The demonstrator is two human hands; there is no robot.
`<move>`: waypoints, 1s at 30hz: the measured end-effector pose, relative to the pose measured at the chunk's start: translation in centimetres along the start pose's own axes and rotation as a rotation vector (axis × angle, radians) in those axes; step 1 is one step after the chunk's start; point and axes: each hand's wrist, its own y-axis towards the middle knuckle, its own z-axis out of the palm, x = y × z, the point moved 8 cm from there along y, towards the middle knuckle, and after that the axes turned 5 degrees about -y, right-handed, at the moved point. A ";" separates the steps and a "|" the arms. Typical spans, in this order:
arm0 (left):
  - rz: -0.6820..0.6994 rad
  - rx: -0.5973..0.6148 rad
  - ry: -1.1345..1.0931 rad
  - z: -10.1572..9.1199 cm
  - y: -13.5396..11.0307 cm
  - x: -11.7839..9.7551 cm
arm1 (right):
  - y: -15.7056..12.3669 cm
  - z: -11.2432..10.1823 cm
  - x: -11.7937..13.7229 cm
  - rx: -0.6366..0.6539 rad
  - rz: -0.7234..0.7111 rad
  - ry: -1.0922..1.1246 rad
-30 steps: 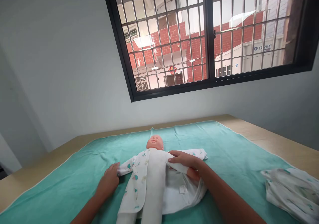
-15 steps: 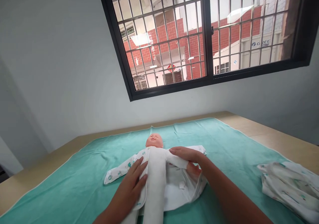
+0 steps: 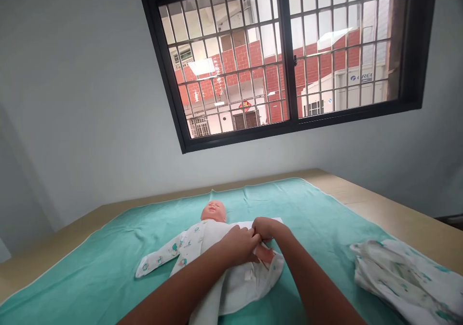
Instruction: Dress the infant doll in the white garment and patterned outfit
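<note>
the doll (image 3: pixel 213 211) is lying on green cloth (image 3: pixel 90 267), head pointing away from the person, trunk left of both grips; the left hand (image 3: pixel 240 244), nearer it, is meeting the right hand (image 3: pixel 268 228) at the doll's arm (image 3: pixel 265 253), clamping or not i cannot tell; outside, a unit (image 3: pixel 361 89) is showing "gre"

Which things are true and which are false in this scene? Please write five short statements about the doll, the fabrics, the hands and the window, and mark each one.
1. The doll lies on a green cloth. True.
2. The hands are far apart. False: the left hand and right hand are close together.
3. A patterned sleeve is spread on the cloth. True.
4. The crumpled bundle is at the picture's left. False: the crumpled bundle is at the right.
5. The window is barred. True.
</note>
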 end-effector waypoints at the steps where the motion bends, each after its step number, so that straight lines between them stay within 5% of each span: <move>1: 0.012 -0.007 -0.023 -0.1 0.0 0.3 | -0.1 -0.1 0.0 0.009 0.002 0.029; 10: -0.230 -0.089 -0.086 -3.7 -1.8 5.5 | -3.4 -4.0 0.7 -0.024 -0.157 0.516; 20: -0.298 -0.036 0.001 -1.0 0.8 5.0 | -3.0 -5.4 3.9 -0.127 -0.264 0.693; 30: -0.326 0.012 0.006 0.8 1.9 6.3 | -3.7 -3.7 7.3 -0.010 -0.261 0.686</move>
